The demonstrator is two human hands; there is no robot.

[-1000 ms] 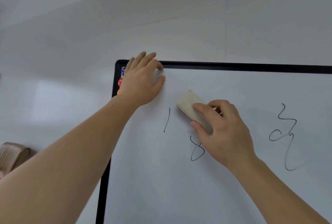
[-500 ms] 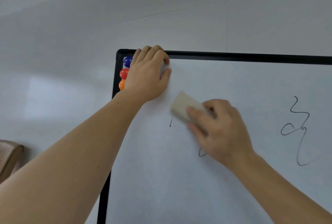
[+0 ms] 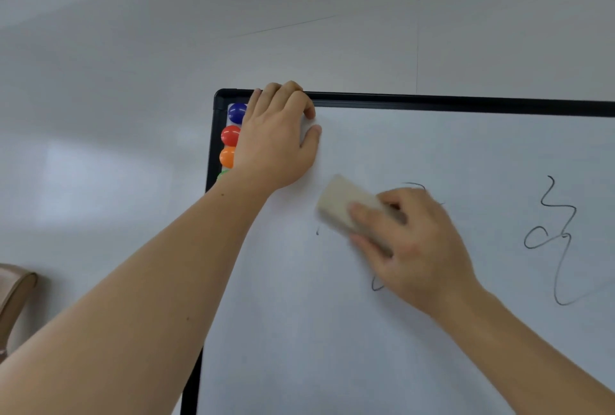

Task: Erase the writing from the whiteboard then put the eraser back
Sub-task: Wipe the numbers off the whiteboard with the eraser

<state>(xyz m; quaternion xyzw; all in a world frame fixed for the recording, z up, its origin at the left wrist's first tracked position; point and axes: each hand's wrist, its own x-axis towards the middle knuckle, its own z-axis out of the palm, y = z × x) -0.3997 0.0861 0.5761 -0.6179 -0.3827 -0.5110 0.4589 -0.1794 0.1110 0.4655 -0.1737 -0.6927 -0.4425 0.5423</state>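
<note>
A black-framed whiteboard [image 3: 432, 148] fills the right of the head view. My right hand [image 3: 416, 248] presses a cream rectangular eraser [image 3: 342, 203] flat against the board, fingers wrapped over it. A short remnant of a stroke [image 3: 317, 231] shows left of the eraser, and a curl of ink [image 3: 377, 286] peeks out below my hand. A larger black squiggle [image 3: 552, 241] stands further right, untouched. My left hand [image 3: 276, 138] rests on the board's upper left corner, fingers curled over the top frame.
Round magnets, blue [image 3: 237, 113], red [image 3: 230, 135], orange [image 3: 227, 157] and a sliver of green [image 3: 222, 175], sit in a column along the board's left edge. A pale wall [image 3: 100, 115] lies behind, with a beige object [image 3: 15, 294] at the far left.
The eraser has swept leftward over the writing. The vertical stroke is nearly gone, only its lower tip remains, and the looped mark below is mostly hidden. The view shifted, revealing the magnets.
</note>
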